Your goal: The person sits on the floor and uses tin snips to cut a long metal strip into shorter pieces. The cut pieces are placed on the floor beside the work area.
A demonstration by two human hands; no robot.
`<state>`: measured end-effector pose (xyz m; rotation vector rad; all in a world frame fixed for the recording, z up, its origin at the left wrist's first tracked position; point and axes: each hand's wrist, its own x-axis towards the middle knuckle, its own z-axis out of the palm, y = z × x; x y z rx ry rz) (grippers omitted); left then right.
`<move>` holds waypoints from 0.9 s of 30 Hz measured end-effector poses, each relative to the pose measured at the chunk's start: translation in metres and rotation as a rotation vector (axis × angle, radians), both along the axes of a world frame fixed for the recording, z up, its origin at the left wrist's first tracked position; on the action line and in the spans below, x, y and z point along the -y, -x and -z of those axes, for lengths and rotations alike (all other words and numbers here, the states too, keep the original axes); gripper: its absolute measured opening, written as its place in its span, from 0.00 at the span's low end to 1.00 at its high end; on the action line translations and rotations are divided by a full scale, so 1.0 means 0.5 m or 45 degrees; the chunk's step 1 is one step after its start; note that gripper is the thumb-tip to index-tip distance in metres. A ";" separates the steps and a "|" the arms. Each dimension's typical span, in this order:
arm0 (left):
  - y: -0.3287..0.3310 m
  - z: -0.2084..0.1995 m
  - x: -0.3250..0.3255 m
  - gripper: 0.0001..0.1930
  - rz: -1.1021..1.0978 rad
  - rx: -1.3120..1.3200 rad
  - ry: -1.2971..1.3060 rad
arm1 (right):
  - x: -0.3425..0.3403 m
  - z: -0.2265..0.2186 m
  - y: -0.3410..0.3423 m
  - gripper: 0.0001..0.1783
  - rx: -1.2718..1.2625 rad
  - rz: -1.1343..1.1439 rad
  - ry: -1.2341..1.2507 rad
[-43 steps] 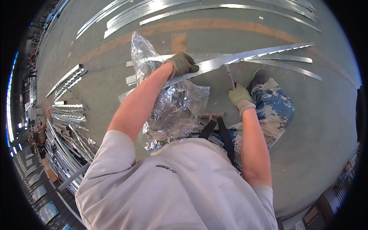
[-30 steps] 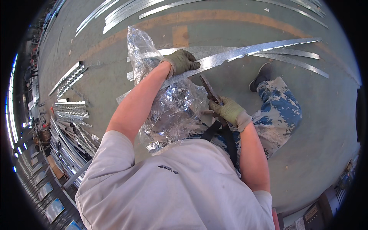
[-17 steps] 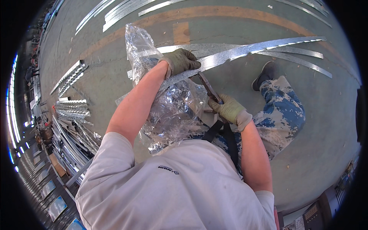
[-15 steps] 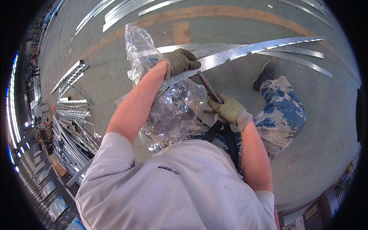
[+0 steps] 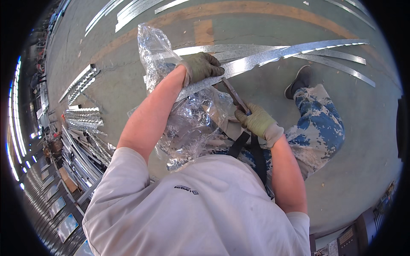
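My left hand (image 5: 200,69), in an olive work glove, is closed on a long shiny galvanized metal strip (image 5: 256,59) with notches along its near edge. The strip slants up to the right, its far part lying over other strips. In my gloved right hand (image 5: 258,121) are dark tin snips (image 5: 234,94), their slim end reaching the strip's near edge just beside the left fingertips. Whether the blades are open cannot be made out. Crumpled clear plastic film (image 5: 188,123) lies over my lap under the left forearm and rises behind that wrist (image 5: 153,53).
More metal strips (image 5: 333,66) lie on the grey-green floor (image 5: 358,128) beyond my hands, and another stack (image 5: 136,15) lies farther off. At left are notched metal pieces (image 5: 83,115) and a pile of long profiles (image 5: 79,151). My right shoe (image 5: 299,81) is near the strips.
The strip, both hands and snips keep almost the same places relative to each other. The view has shifted slightly, and my right hand sits marginally farther right.
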<state>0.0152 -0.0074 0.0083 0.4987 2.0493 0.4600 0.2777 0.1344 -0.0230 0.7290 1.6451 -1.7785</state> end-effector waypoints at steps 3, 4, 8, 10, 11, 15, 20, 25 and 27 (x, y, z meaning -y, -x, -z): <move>-0.005 0.010 -0.021 0.21 0.112 -0.093 0.003 | 0.010 0.038 -0.018 0.21 -0.047 0.016 -0.018; -0.005 0.018 -0.030 0.21 0.158 -0.125 -0.005 | 0.011 0.045 -0.022 0.21 -0.068 0.018 -0.017; 0.006 0.039 -0.075 0.17 0.103 0.426 0.114 | 0.015 0.055 -0.032 0.22 -0.120 0.045 -0.013; 0.006 0.021 -0.079 0.17 0.055 0.475 0.076 | 0.014 0.059 -0.033 0.23 -0.120 0.022 -0.037; 0.006 0.012 -0.081 0.17 0.032 0.500 0.057 | 0.012 0.063 -0.035 0.24 -0.116 -0.012 -0.063; 0.009 0.076 -0.054 0.16 -0.002 0.461 -0.021 | 0.003 0.061 -0.031 0.26 -0.181 -0.133 -0.163; 0.008 0.068 -0.054 0.19 -0.082 0.521 -0.077 | -0.006 0.047 -0.023 0.26 -0.209 -0.163 -0.179; 0.012 0.057 -0.058 0.20 -0.083 0.518 -0.078 | -0.013 0.052 -0.017 0.28 -0.175 -0.159 -0.120; 0.011 0.042 -0.062 0.21 -0.093 0.506 -0.062 | -0.017 0.055 -0.015 0.29 -0.129 -0.157 -0.109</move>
